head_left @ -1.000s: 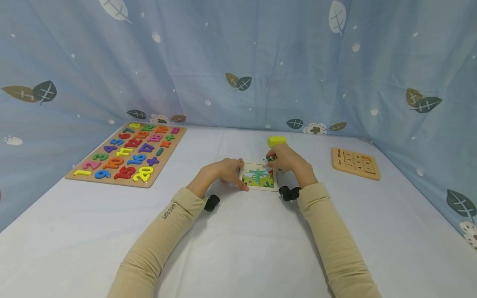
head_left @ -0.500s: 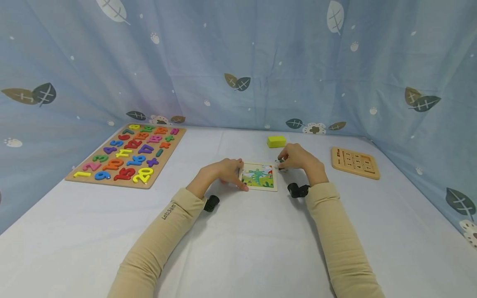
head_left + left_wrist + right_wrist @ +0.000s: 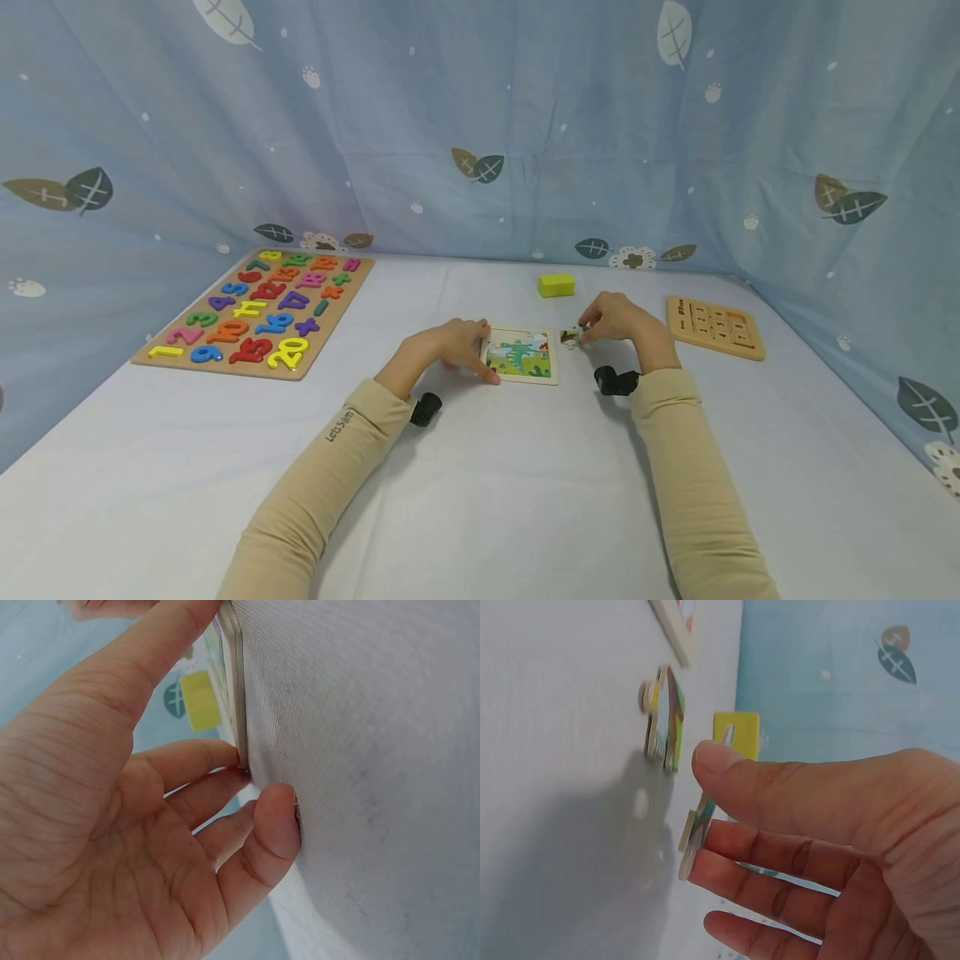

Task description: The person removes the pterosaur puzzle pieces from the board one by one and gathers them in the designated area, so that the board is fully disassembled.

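Observation:
A small dinosaur jigsaw puzzle [image 3: 519, 357] in a pale wooden tray lies mid-table. My left hand [image 3: 459, 343] grips its left side, thumb at the near edge and fingertips at the far corner. In the left wrist view, the fingertips meet the rim [image 3: 238, 697] of the tray. To the right of the tray, my right hand [image 3: 617, 318] pinches a thin jigsaw piece [image 3: 699, 825] between thumb and fingers, seen edge-on in the right wrist view. Several loose jigsaw pieces [image 3: 664, 720] lie close together between that hand and the tray.
A yellow block [image 3: 556, 285] stands behind the tray. On the left lies a large board [image 3: 315, 350] of coloured numbers. A small wooden number board [image 3: 716, 328] is at the right. A blue leaf-print curtain [image 3: 420, 125] hangs behind the white table.
My right hand has moved right, from the tray's far right corner to beyond the loose pieces, uncovering them. My left hand and the tray have stayed put.

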Demonstrator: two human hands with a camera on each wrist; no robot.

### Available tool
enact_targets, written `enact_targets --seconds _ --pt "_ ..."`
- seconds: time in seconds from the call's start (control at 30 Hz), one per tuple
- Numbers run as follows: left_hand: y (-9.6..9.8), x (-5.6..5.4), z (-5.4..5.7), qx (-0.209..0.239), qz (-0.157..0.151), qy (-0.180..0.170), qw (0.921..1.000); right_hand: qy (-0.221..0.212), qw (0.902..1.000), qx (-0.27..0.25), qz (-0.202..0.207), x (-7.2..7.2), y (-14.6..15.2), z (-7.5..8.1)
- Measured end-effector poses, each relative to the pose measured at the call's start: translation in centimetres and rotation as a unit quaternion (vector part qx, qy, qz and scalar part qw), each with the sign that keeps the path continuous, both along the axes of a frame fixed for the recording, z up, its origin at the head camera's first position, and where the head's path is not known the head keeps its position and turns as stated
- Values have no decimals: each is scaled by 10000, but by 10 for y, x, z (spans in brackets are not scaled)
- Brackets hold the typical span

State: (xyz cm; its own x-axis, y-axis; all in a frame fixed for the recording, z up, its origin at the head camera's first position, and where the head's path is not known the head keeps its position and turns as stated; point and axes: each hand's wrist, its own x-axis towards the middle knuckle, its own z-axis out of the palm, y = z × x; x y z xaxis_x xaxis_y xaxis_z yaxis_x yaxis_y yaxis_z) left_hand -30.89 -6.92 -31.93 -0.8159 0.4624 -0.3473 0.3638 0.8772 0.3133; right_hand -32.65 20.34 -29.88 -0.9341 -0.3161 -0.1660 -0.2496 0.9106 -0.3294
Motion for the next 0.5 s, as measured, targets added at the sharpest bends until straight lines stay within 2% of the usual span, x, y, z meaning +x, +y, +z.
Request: enact_targets --seconds 0.5 --pt "-1 0 0 -4 -73 30 10000 -170 9995 56 -263 1 15 -4"
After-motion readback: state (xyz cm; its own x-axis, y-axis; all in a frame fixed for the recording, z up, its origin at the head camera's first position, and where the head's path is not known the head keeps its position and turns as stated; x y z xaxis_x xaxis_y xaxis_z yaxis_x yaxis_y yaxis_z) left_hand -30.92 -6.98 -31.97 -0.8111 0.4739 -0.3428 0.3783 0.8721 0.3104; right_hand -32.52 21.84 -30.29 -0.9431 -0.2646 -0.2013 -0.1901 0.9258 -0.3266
